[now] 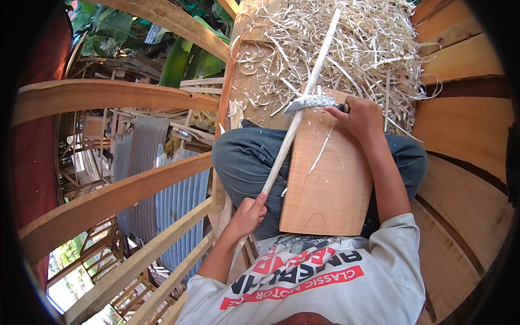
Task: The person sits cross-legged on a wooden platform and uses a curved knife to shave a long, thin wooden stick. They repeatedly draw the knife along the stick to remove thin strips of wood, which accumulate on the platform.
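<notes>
My left hand [248, 216] is closed round the near end of a long pale wooden stick [285, 146], which slants up and away to the right. In my right hand [362, 116] is a knife [311, 103] with a dark handle and a curved, scuffed blade. The blade points left and lies across the stick, near the far edge of a flat wooden board [330, 179]. That board rests over my lap between my crossed legs. A thin curled shaving [323, 149] lies on it.
A big heap of pale shavings [352, 49] covers the plank floor [252, 70] ahead. Wooden slats [130, 184] form an open railing on the left, with corrugated metal sheets [181, 208] and scrap wood below. A plank wall [460, 124] curves along the right.
</notes>
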Action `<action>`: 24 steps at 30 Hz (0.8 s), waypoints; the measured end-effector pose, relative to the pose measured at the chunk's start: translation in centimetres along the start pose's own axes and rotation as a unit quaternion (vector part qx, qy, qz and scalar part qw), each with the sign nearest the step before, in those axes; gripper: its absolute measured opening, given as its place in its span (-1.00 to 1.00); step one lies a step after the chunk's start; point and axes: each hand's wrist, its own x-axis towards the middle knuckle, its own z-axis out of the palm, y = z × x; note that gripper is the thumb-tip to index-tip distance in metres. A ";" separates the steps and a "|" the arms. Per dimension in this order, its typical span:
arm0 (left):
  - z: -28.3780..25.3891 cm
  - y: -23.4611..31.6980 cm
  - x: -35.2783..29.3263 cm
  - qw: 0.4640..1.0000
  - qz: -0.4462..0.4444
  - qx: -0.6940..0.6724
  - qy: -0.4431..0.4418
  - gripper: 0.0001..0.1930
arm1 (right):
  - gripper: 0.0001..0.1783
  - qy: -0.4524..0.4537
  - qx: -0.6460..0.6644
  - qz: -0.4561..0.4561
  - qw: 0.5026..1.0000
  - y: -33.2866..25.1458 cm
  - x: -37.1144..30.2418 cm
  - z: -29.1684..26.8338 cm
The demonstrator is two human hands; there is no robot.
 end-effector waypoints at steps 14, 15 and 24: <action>0.1 -1.6 0.1 0.999 0.025 0.029 0.031 -0.35 | -0.27 0.015 0.001 -0.078 0.997 -1.3 -2.4 -1.7; 0.0 -1.4 0.1 0.999 0.022 0.034 0.033 -0.35 | -0.24 0.040 -0.002 -0.031 0.999 -0.3 -1.2 -1.9; 0.3 -1.8 0.1 0.995 0.039 0.069 0.066 -0.33 | -0.25 0.023 0.093 0.089 0.991 -0.4 -1.0 -1.6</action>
